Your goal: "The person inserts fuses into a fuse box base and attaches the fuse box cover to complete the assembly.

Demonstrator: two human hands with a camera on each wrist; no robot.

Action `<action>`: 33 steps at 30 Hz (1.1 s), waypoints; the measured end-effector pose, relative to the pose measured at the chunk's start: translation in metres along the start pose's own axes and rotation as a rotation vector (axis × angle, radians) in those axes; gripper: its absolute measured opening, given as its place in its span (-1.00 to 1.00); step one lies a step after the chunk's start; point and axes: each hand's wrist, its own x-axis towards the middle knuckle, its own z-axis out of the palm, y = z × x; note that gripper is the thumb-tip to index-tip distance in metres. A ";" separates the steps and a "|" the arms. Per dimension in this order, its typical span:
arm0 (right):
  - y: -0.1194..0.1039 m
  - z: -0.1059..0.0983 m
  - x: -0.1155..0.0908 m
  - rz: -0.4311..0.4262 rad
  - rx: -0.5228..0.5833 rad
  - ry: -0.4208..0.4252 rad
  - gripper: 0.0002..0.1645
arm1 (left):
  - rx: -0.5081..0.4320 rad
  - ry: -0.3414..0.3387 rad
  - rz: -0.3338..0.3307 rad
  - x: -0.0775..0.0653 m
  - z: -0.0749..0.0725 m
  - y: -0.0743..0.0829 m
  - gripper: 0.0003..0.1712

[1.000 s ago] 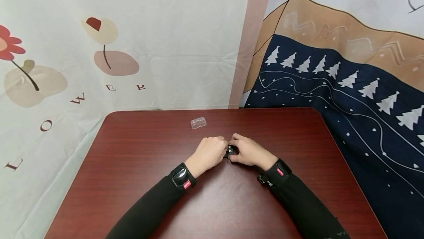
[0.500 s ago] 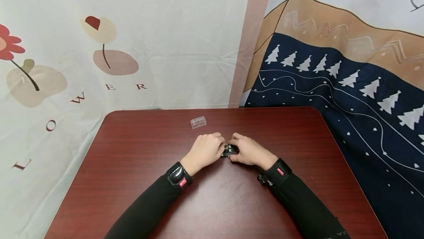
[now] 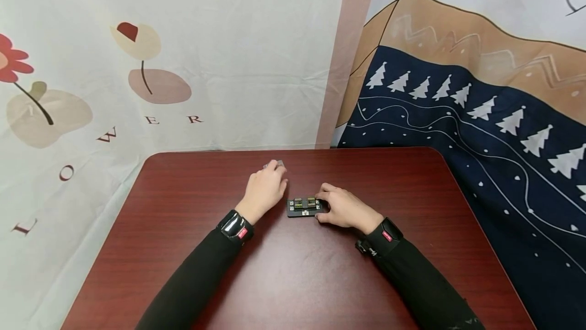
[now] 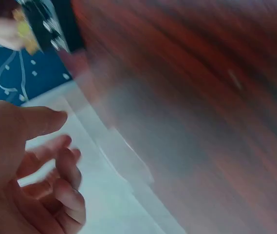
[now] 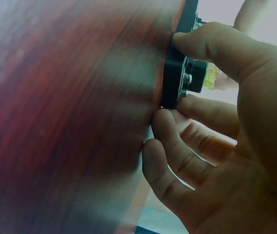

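Note:
A black rectangular base (image 3: 304, 213) with two yellow-green blocks and white marks on top lies flat on the table. My right hand (image 3: 345, 208) holds it at its right end, thumb on the near edge and fingers at the far edge. In the right wrist view, metal screws show on the base (image 5: 170, 83) beside the thumb. My left hand (image 3: 263, 190) is over a small clear plastic box (image 3: 280, 163), which it mostly covers in the head view. From the left wrist, the clear box (image 4: 126, 156) shows ahead of loosely bent fingers and thumb, with a gap between.
The dark red wooden table (image 3: 220, 279) has its far edge close behind the clear box. A pale printed cloth (image 3: 256, 65) and a navy cloth with white trees (image 3: 458, 167) hang behind and to the right.
My left hand has left the black base and moved left and away toward the clear box. More of the base and its yellow-green blocks now shows. My right hand has stayed in place.

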 end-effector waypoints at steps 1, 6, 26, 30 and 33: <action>0.000 0.000 0.000 0.001 -0.003 -0.002 -0.46 | 0.006 -0.005 -0.022 0.001 0.001 -0.004 -0.66; 0.001 0.001 0.000 0.005 -0.005 -0.013 -0.45 | -0.029 -0.025 -0.111 0.004 0.005 -0.022 -0.51; 0.011 0.008 0.000 -0.055 0.044 0.020 -0.46 | -0.092 -0.123 -0.201 0.013 0.007 -0.045 -0.42; 0.012 0.008 -0.001 -0.060 0.055 0.023 -0.47 | -0.099 -0.124 -0.207 0.013 0.008 -0.045 -0.47; 0.004 0.002 -0.003 -0.017 0.041 0.001 -0.47 | -0.108 -0.128 -0.221 0.013 0.008 -0.045 -0.53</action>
